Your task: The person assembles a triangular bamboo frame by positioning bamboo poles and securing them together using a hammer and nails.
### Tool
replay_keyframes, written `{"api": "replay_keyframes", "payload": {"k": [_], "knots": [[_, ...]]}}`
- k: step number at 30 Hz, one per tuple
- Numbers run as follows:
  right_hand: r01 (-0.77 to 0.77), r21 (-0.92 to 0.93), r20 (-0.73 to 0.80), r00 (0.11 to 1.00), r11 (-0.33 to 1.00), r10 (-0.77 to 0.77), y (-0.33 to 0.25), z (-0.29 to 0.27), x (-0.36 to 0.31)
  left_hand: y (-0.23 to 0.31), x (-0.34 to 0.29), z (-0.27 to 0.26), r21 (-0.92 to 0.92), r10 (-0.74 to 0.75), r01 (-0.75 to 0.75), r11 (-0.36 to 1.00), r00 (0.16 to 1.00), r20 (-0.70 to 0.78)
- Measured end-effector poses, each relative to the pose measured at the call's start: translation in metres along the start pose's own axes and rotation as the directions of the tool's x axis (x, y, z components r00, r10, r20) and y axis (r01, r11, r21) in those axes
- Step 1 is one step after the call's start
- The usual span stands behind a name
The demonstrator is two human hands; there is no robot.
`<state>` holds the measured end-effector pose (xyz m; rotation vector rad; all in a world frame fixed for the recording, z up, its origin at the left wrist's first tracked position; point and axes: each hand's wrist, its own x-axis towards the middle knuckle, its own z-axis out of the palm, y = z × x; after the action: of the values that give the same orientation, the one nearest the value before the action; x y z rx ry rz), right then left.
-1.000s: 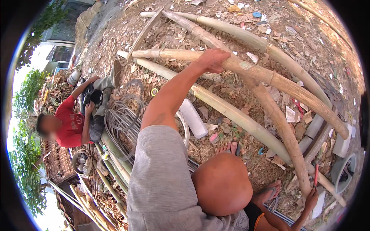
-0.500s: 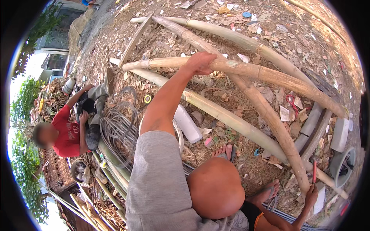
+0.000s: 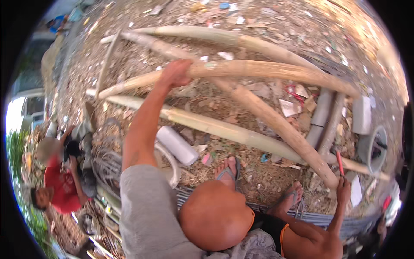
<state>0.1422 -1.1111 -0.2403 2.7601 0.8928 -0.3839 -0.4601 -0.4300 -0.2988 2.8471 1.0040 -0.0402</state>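
Observation:
My left hand (image 3: 176, 73) is closed round a bamboo pole (image 3: 267, 69) that lies across other poles. Beneath it, a second bamboo pole (image 3: 258, 103) runs diagonally, crossing close to my hand. At the lower right, my right hand (image 3: 343, 186) grips a red-handled hammer (image 3: 340, 163). Its small dark head points away from me, beside the near end of the diagonal pole. A greener bamboo pole (image 3: 207, 123) lies nearer my feet, and another bamboo pole (image 3: 233, 38) lies at the far side. A flat wooden strip (image 3: 108, 64) joins the poles at the left.
A grey bucket (image 3: 371, 151) and a pale block (image 3: 362, 114) stand at right. A white block (image 3: 177, 145) lies by my sandalled foot (image 3: 228, 167). Coiled wire (image 3: 108, 170) sits at left near a seated person in a red shirt (image 3: 62, 187). Leaves and scraps litter the ground.
The view has shifted, so the poles appear further left and higher. My left hand stays on the bamboo pole. The hammer in my right hand now leans more to the left.

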Motion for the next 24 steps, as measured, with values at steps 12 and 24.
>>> {"api": "replay_keyframes", "payload": {"k": [12,24], "knots": [[0.257,0.074,-0.186,0.953,0.964,-0.240,-0.087,-0.100,0.053,0.021,-0.013,-0.002,-0.107,-0.077,0.065,0.992,0.990,-0.114],[-0.055,0.568,0.256,0.960,0.821,-0.113,-0.247,-0.142,0.273,0.023,-0.047,0.005,-0.141,-0.159,0.141,0.980,0.979,-0.130]]}}
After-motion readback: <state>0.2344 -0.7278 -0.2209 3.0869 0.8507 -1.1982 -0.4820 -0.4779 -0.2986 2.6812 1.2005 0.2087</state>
